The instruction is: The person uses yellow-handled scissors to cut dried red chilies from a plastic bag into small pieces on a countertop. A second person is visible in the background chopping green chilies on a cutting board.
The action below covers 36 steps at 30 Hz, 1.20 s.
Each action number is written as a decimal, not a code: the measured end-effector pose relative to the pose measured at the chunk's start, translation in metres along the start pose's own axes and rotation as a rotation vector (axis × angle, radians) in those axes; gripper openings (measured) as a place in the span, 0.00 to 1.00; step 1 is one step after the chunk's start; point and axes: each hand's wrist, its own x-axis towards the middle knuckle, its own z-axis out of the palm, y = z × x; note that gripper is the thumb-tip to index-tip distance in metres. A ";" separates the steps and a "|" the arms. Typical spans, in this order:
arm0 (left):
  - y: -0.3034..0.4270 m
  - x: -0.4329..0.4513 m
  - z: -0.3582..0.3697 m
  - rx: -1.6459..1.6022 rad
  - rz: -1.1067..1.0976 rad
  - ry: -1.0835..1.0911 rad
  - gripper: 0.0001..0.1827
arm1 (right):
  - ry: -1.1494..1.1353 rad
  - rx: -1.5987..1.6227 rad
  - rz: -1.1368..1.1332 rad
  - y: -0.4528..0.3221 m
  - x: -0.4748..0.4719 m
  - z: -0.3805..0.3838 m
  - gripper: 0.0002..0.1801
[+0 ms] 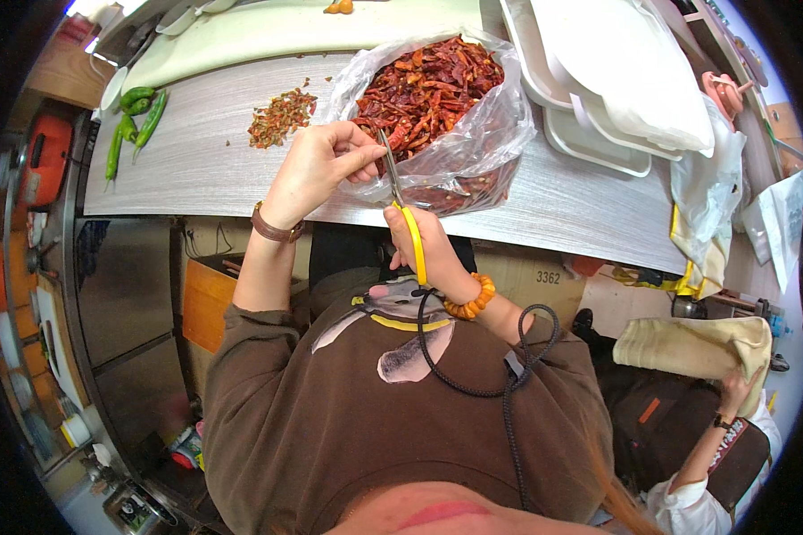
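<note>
My right hand [438, 257] grips a pair of scissors [393, 177] with yellow handles, the blades pointing away from me. Beside the blade tips, my left hand [331, 160] has its fingertips pinched together on what looks like a dried red chili, mostly hidden by the fingers. Both hands are at the near left edge of a clear plastic bag [518, 127], which stands with its mouth wide. Dried red chilies [435, 87], many of them cut, fill the bag. Left of it, a small heap of chili seeds and bits [281, 119] lies on the grey wood-grain table [201, 160].
Several fresh green chilies [150, 127] lie at the table's left end. White plastic trays [599, 144] are stacked right of the bag. A pale green board [268, 40] lies along the back. At lower right, another person's hand [736, 388] holds a beige cloth [696, 344].
</note>
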 end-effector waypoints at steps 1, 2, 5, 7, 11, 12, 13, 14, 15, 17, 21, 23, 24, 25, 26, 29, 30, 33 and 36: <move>-0.001 0.000 0.001 0.008 0.000 0.003 0.09 | -0.002 -0.006 -0.003 0.000 0.000 0.000 0.26; -0.001 0.000 0.001 0.016 0.000 0.006 0.09 | -0.004 -0.013 -0.006 -0.001 -0.001 -0.001 0.26; -0.004 -0.002 0.005 -0.020 -0.015 0.037 0.09 | -0.026 -0.011 0.032 -0.006 -0.001 -0.002 0.26; -0.006 -0.005 0.006 -0.024 -0.021 0.060 0.08 | -0.037 -0.002 0.056 -0.006 -0.001 -0.002 0.26; -0.008 -0.009 -0.005 -0.003 0.033 0.224 0.07 | -0.047 0.008 0.049 -0.005 -0.003 -0.003 0.25; -0.017 -0.007 -0.020 0.077 0.079 0.352 0.06 | -0.051 0.010 0.038 -0.006 -0.004 -0.003 0.25; -0.026 -0.003 -0.037 0.156 0.125 0.481 0.06 | -0.074 0.026 0.023 -0.005 -0.005 -0.003 0.25; -0.027 0.000 -0.052 0.265 0.063 0.561 0.07 | -0.098 0.042 0.011 -0.004 -0.007 -0.002 0.24; -0.025 0.004 -0.062 0.372 0.001 0.641 0.08 | -0.122 0.055 -0.003 -0.003 -0.007 -0.002 0.24; -0.029 0.013 -0.069 0.793 0.160 0.639 0.09 | -0.167 0.071 -0.009 -0.001 -0.008 -0.004 0.23; -0.009 0.023 -0.037 0.560 0.227 0.388 0.14 | -0.184 0.070 -0.073 -0.007 -0.013 -0.006 0.19; 0.002 0.024 -0.013 0.547 0.343 0.140 0.13 | -0.140 -0.015 -0.165 -0.015 -0.018 -0.010 0.17; 0.001 0.025 -0.003 0.659 0.520 0.150 0.12 | -0.059 0.020 -0.233 -0.013 -0.019 -0.016 0.14; 0.007 0.021 0.008 0.661 0.535 0.164 0.09 | 0.023 0.183 -0.320 -0.019 -0.019 -0.023 0.13; 0.005 0.022 0.015 0.650 0.558 0.205 0.08 | 0.141 0.045 -0.360 -0.031 -0.022 -0.034 0.14; 0.004 0.028 0.036 0.735 0.531 0.235 0.06 | 0.337 0.071 -0.398 -0.062 -0.024 -0.057 0.15; 0.006 0.030 0.039 0.787 0.508 0.224 0.06 | 0.311 0.122 -0.414 -0.067 -0.022 -0.058 0.16; 0.003 0.036 0.035 0.756 0.439 0.226 0.07 | 0.254 0.011 -0.308 -0.059 -0.023 -0.051 0.21; 0.004 0.036 0.036 0.783 0.479 0.203 0.08 | 0.223 0.071 -0.216 -0.052 -0.021 -0.037 0.21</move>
